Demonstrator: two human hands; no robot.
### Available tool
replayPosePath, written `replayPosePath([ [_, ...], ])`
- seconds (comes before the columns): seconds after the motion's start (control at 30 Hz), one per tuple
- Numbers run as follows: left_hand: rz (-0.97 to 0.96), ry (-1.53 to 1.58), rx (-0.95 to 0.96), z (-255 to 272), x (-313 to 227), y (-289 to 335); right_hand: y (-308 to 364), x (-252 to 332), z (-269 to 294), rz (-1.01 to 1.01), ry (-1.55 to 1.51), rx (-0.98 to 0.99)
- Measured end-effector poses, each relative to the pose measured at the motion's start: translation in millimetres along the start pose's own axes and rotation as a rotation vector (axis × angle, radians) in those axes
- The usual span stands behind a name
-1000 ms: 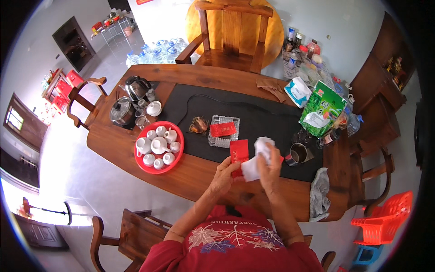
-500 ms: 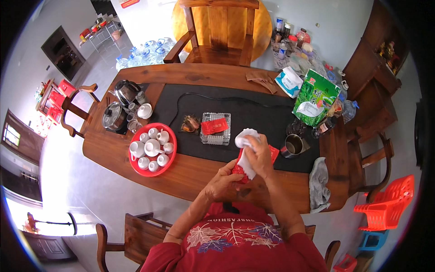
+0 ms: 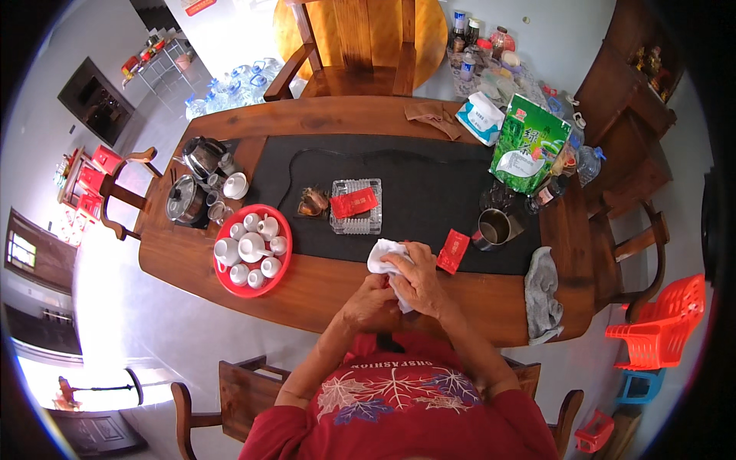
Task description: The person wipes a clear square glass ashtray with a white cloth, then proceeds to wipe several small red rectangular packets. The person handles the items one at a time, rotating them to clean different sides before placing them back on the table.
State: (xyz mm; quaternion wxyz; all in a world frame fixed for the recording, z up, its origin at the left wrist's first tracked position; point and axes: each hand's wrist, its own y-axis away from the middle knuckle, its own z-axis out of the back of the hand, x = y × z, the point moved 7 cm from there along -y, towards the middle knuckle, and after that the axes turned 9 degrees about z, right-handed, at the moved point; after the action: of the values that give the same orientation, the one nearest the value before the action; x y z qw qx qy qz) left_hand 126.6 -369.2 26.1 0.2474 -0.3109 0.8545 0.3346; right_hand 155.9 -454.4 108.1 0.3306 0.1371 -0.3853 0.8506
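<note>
Head view shows the wooden counter (image 3: 322,113) spanning the scene, its near edge toward the person. A dark mat (image 3: 429,192) covers much of its middle. Toward the far right corner a green bag (image 3: 530,146) leans upright, and a round red tray (image 3: 245,290) lies by the near edge, left of the mat. At the near right corner a grey towel (image 3: 542,295) is draped in folds, while a lidded pot (image 3: 186,201) occupies the left end.

Above the near edge, around its middle, the right hand (image 3: 416,277) is closed over a bunched white cloth (image 3: 388,253). Fingers of the left hand (image 3: 366,300) curl in just below that cloth; a sliver of red shows there, but I cannot tell what this hand grips.

On the mat, a clear ridged dish (image 3: 356,228) bears one red packet (image 3: 354,203). A metal cup (image 3: 491,230) sits toward the mat's right end, and a second red packet (image 3: 454,251) lies just beside it, near the mat's near edge. Smallest are the white cups (image 3: 271,267) grouped inside the tray.
</note>
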Motion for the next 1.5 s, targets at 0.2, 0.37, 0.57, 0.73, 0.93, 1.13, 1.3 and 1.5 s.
replayPosePath([
  [0.2, 0.092, -0.402, -0.265, 46, 27, -5, 45, -66, -30, -0.321, -0.124, -0.04],
  [0.37, 0.044, -0.433, -0.521, 92, 42, -5, 56, -76, -35, -0.318, -0.053, -0.25],
  [0.57, -0.058, -0.385, -0.613, 118, 53, -5, 80, -34, -111, 0.024, 0.026, 0.197],
  [0.73, -0.01, -0.439, -0.682, 119, 52, 2, 88, -35, -104, 0.068, 0.254, 0.365],
  [0.93, 0.029, -0.366, -0.662, 115, 47, 6, 121, -54, -75, 0.005, 0.344, 0.296],
  [1.13, 0.069, -0.252, -0.518, 129, 57, 5, 110, -73, -38, -0.299, 0.197, 0.221],
  [1.3, 0.125, -0.231, -0.514, 134, 60, 6, 61, -32, -83, -0.037, 0.001, 0.067],
  [1.5, 0.127, -0.112, -0.496, 137, 60, 6, 71, -12, -114, 0.165, 0.057, 0.226],
])
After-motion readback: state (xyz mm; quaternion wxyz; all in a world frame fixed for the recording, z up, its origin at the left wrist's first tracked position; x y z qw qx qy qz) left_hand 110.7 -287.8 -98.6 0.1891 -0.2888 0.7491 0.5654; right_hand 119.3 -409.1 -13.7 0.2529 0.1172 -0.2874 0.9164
